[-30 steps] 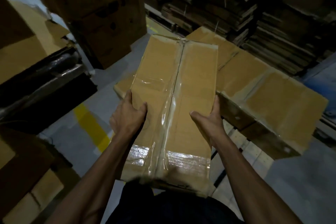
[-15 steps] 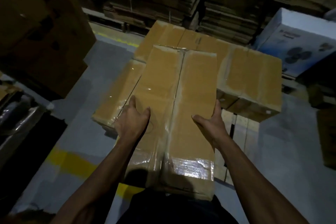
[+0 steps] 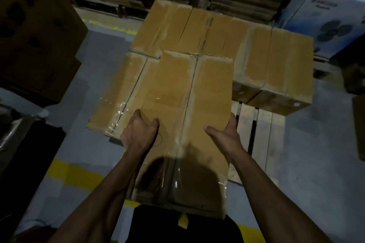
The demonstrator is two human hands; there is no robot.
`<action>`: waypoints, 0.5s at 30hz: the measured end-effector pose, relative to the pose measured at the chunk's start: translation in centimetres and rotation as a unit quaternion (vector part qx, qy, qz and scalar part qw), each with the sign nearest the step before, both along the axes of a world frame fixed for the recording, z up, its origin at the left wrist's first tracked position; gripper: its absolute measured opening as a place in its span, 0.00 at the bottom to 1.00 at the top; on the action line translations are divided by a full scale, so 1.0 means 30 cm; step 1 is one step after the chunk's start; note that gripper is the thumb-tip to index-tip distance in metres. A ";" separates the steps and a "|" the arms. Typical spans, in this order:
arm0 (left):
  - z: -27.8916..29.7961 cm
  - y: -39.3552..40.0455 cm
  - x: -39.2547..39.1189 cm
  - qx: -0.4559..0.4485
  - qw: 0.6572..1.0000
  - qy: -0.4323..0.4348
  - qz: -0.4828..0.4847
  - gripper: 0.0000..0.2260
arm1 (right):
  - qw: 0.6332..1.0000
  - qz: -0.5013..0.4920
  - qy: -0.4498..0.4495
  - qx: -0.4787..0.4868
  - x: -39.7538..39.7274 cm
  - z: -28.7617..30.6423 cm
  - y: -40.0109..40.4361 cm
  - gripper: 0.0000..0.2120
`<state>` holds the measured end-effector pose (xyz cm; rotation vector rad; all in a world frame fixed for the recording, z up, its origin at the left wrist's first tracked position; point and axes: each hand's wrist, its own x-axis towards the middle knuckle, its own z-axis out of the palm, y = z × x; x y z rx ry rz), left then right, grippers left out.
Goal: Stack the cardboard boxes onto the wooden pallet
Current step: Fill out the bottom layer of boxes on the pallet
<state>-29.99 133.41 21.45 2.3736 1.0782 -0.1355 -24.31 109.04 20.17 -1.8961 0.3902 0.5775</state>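
1. The view is swinging round to face the pallet (image 3: 262, 134) squarely now; a moment ago the stacked boxes were sitting off to the right, and now they are lying straight ahead.
2. The carried box (image 3: 189, 108) is coming forward and lower, its far end now overlapping the near-left box (image 3: 118, 96) and reaching toward the far row (image 3: 189, 27).
3. The left hand (image 3: 138, 134) is grasping the box at its left side, thumb lying on the taped top, fingers wrapped out of sight under the edge.
4. The right hand (image 3: 225, 136) is doing the same on the right edge, thumb pointing inward across the top.
5. Bare slats are showing just right of the carried box, in front of the right box (image 3: 280, 65), so that gap looks like the likely landing spot, though the box could equally be going on top as a second layer.
6. The box is not yet set down; the near end is hanging over the yellow floor line (image 3: 75, 173), well short of the pallet.
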 end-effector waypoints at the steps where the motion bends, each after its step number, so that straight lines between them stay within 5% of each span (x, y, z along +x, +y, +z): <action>1: -0.019 0.000 0.006 -0.003 1.000 -0.001 0.000 0.27 | 1.000 0.003 0.003 -0.001 0.007 -0.021 -0.001 0.44; 15: -0.525 0.121 0.113 -0.106 0.992 0.025 -0.061 0.31 | 0.999 -0.030 0.022 -0.029 0.057 -0.504 0.099 0.51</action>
